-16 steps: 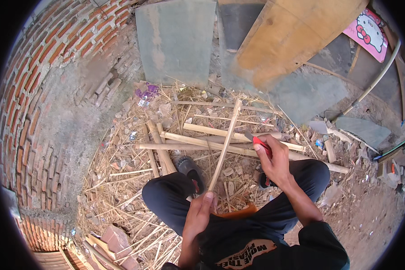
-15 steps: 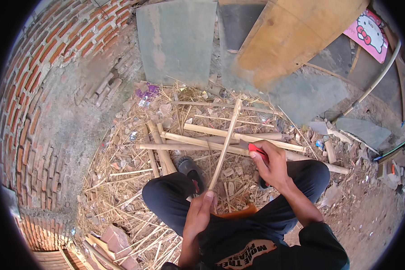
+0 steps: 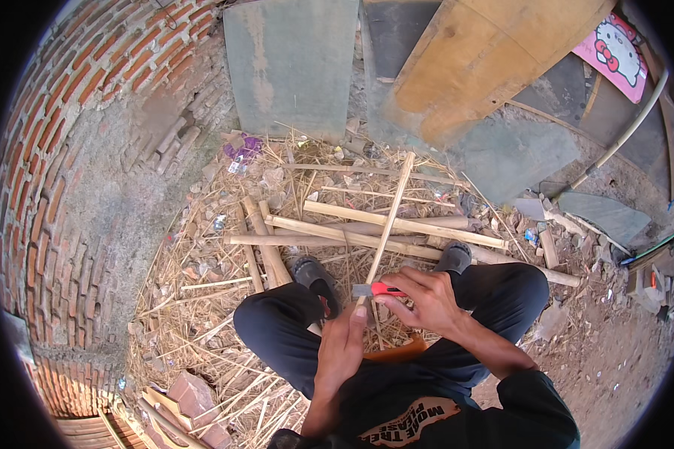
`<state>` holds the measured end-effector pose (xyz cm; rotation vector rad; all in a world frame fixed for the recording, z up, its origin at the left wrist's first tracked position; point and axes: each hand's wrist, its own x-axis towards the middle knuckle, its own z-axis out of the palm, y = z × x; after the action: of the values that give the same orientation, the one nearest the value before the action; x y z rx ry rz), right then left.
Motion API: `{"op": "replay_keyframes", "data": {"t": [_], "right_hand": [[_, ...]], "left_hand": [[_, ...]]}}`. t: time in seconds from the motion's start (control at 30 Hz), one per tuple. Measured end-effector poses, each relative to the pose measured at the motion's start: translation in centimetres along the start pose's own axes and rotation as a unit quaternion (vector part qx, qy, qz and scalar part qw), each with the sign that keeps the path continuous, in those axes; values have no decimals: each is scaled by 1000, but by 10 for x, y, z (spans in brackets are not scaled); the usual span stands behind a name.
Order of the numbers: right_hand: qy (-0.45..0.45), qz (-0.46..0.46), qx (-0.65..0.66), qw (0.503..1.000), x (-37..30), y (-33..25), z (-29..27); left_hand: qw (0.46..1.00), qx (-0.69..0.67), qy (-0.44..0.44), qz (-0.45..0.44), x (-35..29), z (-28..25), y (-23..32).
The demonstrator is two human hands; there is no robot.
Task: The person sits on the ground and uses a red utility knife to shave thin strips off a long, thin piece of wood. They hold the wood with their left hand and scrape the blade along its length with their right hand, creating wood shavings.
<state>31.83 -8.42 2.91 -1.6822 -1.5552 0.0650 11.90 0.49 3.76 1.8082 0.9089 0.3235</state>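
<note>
Holding the near end of a slim pale strip [image 3: 391,217] in the left hand [image 3: 341,348], with fingers curled closed about it and the thumb laid along its top. Gripping a red-handled knife [image 3: 386,289] in the right hand [image 3: 428,301], with fingers wrapped snugly round the handle, and setting the blade [image 3: 361,289] across the strip near its held end, just past the left thumb. Cannot tell from above how deep, if at all, into the wood. Pointing the strip away from the lap, leaning a little rightward toward its far end.

Looking past the strip, finding split poles [image 3: 314,229] crossing behind its middle, touching or not being impossible to tell. Seeing also a dark shoe [image 3: 307,269] left of its lower half, another shoe [image 3: 454,258] to its right, straw [image 3: 187,314] strewn to its left, and a brown board [image 3: 472,67] beyond its far end.

Appearing, by the blade's placing, to be at a shaving or trimming cut. Probably calling next for a firm left hold, a shallow blade angle and a controlled stroke directed away from that nearby thumb.
</note>
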Motion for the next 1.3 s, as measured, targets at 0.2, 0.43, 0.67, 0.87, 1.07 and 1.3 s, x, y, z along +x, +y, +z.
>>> {"op": "replay_keyframes", "data": {"t": [0.2,0.43,0.67,0.87,1.07,1.3], "right_hand": [[13,16,-1,1000,1,8,-2],[33,16,-14,999,4,11,-2],[64,98,-47,992,25,36,-32],[106,107,-56,987,29,60,-47],[75,171,75,979,31,55,-39],[28,355,517,778,42,57,-52]], "left_hand": [[1000,14,-20,-19,-3,-2,-8],[999,15,-38,-30,-5,-9,-5],[997,25,-49,-50,-25,-7,-16],[993,25,-81,-78,-41,-9,-25],[991,-22,-113,-72,-37,-18,-38],[981,-87,-147,-88,-33,-22,-46]]}}
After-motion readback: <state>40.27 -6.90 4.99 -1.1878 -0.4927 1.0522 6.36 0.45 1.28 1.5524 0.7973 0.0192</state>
